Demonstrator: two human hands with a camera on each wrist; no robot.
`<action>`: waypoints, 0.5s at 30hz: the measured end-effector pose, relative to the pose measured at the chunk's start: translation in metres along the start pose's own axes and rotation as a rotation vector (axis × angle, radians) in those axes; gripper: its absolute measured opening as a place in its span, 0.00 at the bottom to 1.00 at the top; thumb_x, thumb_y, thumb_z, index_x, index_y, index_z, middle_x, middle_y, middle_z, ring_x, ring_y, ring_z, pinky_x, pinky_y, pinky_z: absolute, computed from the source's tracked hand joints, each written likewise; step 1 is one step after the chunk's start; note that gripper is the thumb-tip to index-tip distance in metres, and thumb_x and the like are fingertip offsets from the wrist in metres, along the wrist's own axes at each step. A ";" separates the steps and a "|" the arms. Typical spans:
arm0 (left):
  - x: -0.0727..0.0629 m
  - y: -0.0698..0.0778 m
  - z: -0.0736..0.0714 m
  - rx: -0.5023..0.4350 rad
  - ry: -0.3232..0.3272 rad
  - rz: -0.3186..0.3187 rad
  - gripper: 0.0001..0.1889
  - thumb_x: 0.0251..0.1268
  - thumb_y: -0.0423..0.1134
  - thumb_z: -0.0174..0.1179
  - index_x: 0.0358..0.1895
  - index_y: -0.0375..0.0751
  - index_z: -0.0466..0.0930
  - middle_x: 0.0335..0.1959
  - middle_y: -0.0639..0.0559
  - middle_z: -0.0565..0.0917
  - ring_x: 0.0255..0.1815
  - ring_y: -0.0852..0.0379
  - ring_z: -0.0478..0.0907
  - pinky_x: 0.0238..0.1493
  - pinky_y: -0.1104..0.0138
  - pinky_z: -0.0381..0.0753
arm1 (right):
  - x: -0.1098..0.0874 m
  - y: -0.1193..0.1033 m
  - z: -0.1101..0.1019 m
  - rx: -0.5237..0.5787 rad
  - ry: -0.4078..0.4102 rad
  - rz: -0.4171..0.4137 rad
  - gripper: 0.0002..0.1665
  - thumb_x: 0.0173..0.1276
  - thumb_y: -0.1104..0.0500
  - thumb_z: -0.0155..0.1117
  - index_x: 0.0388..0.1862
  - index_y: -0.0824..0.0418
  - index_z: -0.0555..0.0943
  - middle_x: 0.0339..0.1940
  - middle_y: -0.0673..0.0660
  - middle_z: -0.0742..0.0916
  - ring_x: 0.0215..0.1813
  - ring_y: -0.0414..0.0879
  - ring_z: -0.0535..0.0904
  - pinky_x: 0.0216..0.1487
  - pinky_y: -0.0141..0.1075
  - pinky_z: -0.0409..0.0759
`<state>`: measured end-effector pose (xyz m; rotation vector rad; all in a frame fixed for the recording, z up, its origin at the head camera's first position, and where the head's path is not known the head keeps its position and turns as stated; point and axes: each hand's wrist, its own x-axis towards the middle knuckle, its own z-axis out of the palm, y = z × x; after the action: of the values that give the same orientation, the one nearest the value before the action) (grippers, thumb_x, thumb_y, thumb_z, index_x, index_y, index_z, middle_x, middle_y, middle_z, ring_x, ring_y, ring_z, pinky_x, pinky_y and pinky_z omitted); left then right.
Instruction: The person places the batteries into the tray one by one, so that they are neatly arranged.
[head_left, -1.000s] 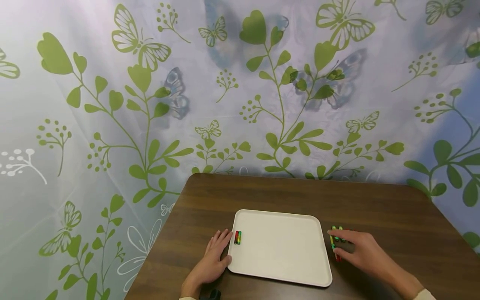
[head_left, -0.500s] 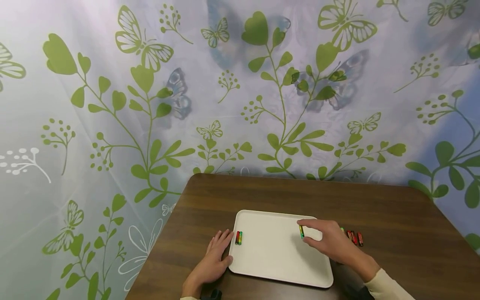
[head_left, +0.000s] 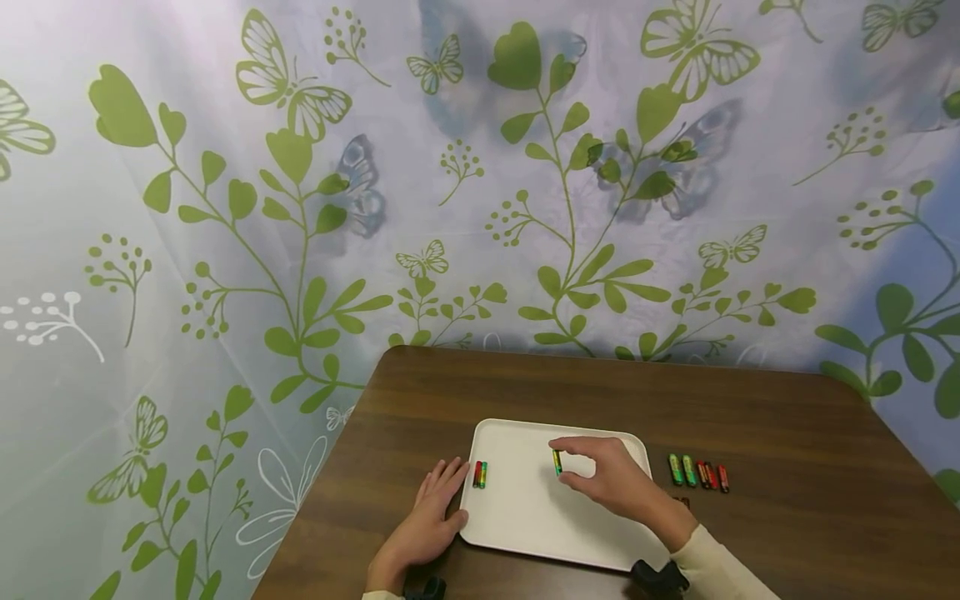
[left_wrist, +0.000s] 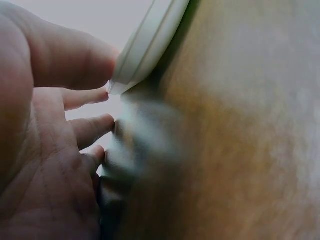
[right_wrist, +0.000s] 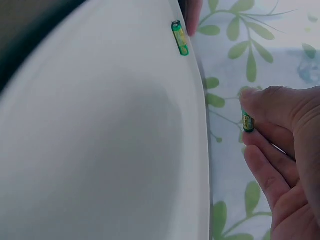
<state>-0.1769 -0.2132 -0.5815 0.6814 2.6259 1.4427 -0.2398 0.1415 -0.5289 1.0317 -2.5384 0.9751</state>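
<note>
My right hand pinches a small green and yellow battery by its ends between thumb and finger, over the middle of the white tray. The right wrist view shows the same battery at the fingertips. My left hand rests at the tray's left edge with fingers spread. In the left wrist view, its thumb touches the tray rim. Inside the tray, near that edge, a red battery and a green battery lie side by side.
Right of the tray, on the brown table, lie green batteries and red batteries in a row. Another battery peeks out partly hidden behind the right wrist. A patterned curtain hangs behind the table.
My right hand has moved left from the batteries beside the tray to over its middle, taking the green and yellow battery along. The left hand has stayed at the tray's left edge.
</note>
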 end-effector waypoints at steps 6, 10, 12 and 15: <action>0.004 0.012 -0.004 0.070 -0.030 -0.081 0.38 0.74 0.32 0.60 0.86 0.31 0.60 0.87 0.25 0.57 0.89 0.20 0.40 0.82 0.26 0.32 | 0.011 -0.009 0.017 0.043 -0.016 0.029 0.27 0.65 0.61 0.83 0.64 0.58 0.90 0.60 0.50 0.94 0.62 0.50 0.91 0.61 0.50 0.89; 0.005 0.013 -0.003 0.085 -0.031 -0.112 0.38 0.74 0.31 0.59 0.86 0.32 0.60 0.88 0.27 0.57 0.90 0.22 0.41 0.83 0.27 0.33 | 0.018 -0.014 0.029 0.074 -0.018 0.046 0.27 0.65 0.61 0.82 0.64 0.59 0.90 0.60 0.50 0.93 0.62 0.49 0.91 0.62 0.49 0.89; 0.005 0.014 -0.003 0.084 -0.025 -0.103 0.38 0.74 0.32 0.60 0.86 0.32 0.61 0.88 0.27 0.57 0.90 0.21 0.41 0.83 0.26 0.33 | 0.021 -0.016 0.035 0.092 -0.009 0.035 0.27 0.65 0.62 0.83 0.63 0.60 0.90 0.60 0.51 0.94 0.59 0.50 0.92 0.60 0.49 0.90; 0.004 0.015 -0.003 0.082 -0.021 -0.102 0.38 0.74 0.32 0.59 0.86 0.32 0.61 0.87 0.26 0.58 0.90 0.21 0.41 0.83 0.26 0.33 | 0.025 -0.020 0.044 0.123 -0.010 0.026 0.26 0.64 0.62 0.83 0.63 0.61 0.90 0.59 0.53 0.94 0.56 0.52 0.93 0.59 0.48 0.90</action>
<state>-0.1765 -0.2072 -0.5671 0.5581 2.6734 1.3006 -0.2430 0.0885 -0.5411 1.0413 -2.5331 1.1485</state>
